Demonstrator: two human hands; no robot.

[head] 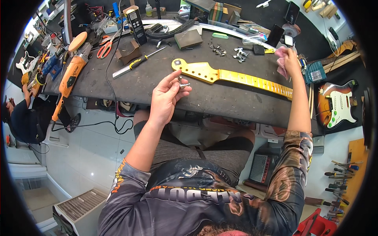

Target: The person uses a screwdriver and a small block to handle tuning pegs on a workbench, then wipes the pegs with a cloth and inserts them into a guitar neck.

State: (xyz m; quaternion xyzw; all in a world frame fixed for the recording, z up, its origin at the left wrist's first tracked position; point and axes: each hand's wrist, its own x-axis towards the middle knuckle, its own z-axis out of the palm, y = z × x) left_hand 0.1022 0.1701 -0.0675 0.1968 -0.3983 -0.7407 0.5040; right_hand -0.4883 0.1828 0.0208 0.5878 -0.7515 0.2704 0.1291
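Between the thumb and fingers of my left hand (166, 96) is a small chrome guitar tuning machine (183, 85), held just in front of the headstock. A glossy amber guitar neck (245, 79) lies on the dark bench, its headstock (198, 70) towards the left with a row of peg holes and its far end hidden behind my right forearm. My right hand (291, 63) grips a pink cloth (282, 62) above the right part of the bench. Behind the neck lie a pile of small metal parts (218, 50) and several more chrome tuning machines (241, 55).
A screwdriver (138, 62), orange-handled scissors (105, 48) and an orange polisher (71, 75) with its cable lie on the left. A dark block (188, 39) sits behind the headstock. A sunburst guitar body (336, 104) is at the right. Another person (22, 121) works at far left.
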